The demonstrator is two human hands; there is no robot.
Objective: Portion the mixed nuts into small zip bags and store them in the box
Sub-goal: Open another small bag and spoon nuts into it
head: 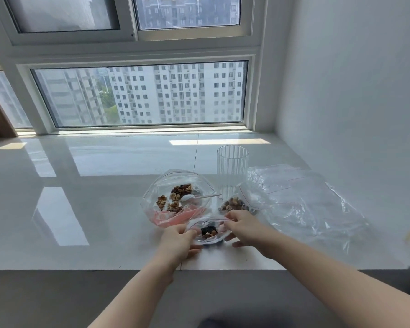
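A small clear zip bag [208, 230] with a few dark and brown nuts lies near the sill's front edge. My left hand [179, 242] pinches its left side and my right hand [244, 227] pinches its top right corner. Behind it a large open zip bag [175, 197] holds mixed nuts, with a white plastic spoon [199, 197] resting inside. A second small bag of nuts [234, 204] lies just right of it. No box is in view.
A tall ribbed clear glass [232, 171] stands behind the filled bag. A pile of empty clear zip bags [301, 197] spreads to the right, near the white wall. The glossy white sill [92, 185] runs left under the window.
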